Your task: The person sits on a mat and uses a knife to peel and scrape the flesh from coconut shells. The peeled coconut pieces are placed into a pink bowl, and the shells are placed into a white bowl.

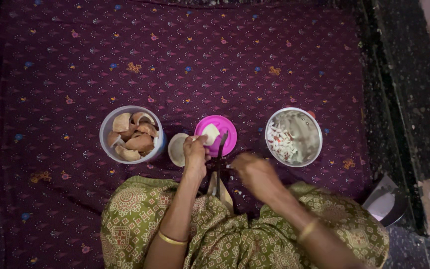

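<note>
- Seen from the head camera, we look straight down at a person seated on a dark purple patterned cloth, knees covered by green patterned fabric.
- We note the left hand clenched around a pale piece of coconut, holding it over the pink plate, at the dark upright blade that stands between the two hands.
- Just left of that hand, touching it, lies a rounded pale coconut half.
- We see the right hand blurred, close to the base of the blade; we cannot tell whether it is closed or what it grips.
- Left of the plate stands a round light container filled with brown-skinned coconut pieces.
- Right of the plate stands a steel bowl holding small white chopped bits along its left side.
- At the right edge, on the dark floor beyond the cloth, we mark a grey metal object, partly cut off.
- Each wrist carries a gold bangle.
</note>
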